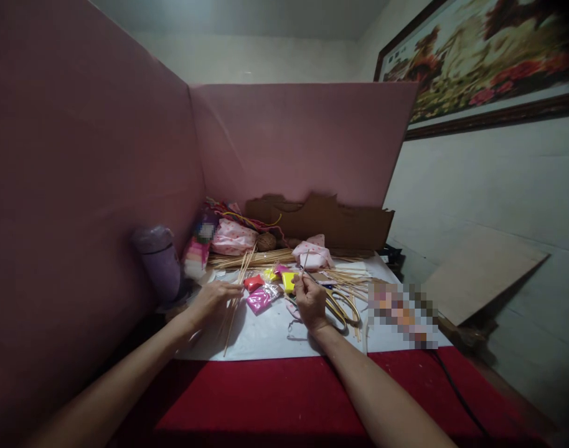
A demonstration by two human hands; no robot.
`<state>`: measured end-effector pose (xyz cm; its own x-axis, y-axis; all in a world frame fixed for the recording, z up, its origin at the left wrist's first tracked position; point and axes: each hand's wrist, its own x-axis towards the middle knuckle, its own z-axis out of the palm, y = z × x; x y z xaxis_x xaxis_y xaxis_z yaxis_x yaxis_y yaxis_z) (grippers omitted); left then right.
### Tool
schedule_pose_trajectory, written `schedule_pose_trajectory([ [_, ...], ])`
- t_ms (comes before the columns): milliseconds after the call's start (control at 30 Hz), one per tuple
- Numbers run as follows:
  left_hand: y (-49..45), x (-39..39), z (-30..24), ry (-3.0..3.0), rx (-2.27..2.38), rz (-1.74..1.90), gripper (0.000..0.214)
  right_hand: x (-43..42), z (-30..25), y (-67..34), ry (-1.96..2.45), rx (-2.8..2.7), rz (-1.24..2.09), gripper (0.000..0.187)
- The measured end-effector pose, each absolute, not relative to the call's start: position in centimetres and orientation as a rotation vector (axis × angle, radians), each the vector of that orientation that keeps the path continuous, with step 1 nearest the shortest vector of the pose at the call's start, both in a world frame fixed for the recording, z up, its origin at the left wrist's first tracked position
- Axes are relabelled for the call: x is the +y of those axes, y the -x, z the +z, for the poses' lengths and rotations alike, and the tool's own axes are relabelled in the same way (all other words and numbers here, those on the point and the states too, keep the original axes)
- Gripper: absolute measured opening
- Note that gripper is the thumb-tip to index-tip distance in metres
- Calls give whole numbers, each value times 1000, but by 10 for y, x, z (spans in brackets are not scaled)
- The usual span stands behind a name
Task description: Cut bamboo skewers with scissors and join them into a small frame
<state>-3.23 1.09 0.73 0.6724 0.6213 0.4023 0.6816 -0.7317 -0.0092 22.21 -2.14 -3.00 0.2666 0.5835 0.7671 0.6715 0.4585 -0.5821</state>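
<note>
My right hand pinches one bamboo stick near its lower end, fingers closed narrow around it; the stick points toward 12 o'clock. My left hand, at 9 o'clock of the right, lies curled over a few loose sticks on the white sheet; I cannot tell whether it grips them. Judged handling: each stick is light, stiff, smooth and brittle, so hold it low between thumb and forefinger without bending. Scissors lie at 3 o'clock of the right hand

pink partition walls off left and far — purple cup blocks far left, skewers and clay packets clutter mid-sheet. Near red cloth is open.
</note>
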Motion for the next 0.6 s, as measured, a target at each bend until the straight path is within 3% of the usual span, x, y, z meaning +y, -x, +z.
schedule_pose_trajectory([
  [100, 28, 11, 12, 2575, -1432, -660, 40, -22, -29, -221, 1217, -1408, -109, 41],
  [233, 12, 8, 16, 2490, -1782, -621, 25, -23, -29, -220, 1221, -1437, -133, 40],
  [400, -7, 3, 17, 2339, -1976, -366, 25, -25, -28, -220, 1212, -1461, -129, 39],
  [600, -2, 17, 16, 2271, -2130, -532, 21, -25, -28, -220, 1202, -1487, -130, 39],
])
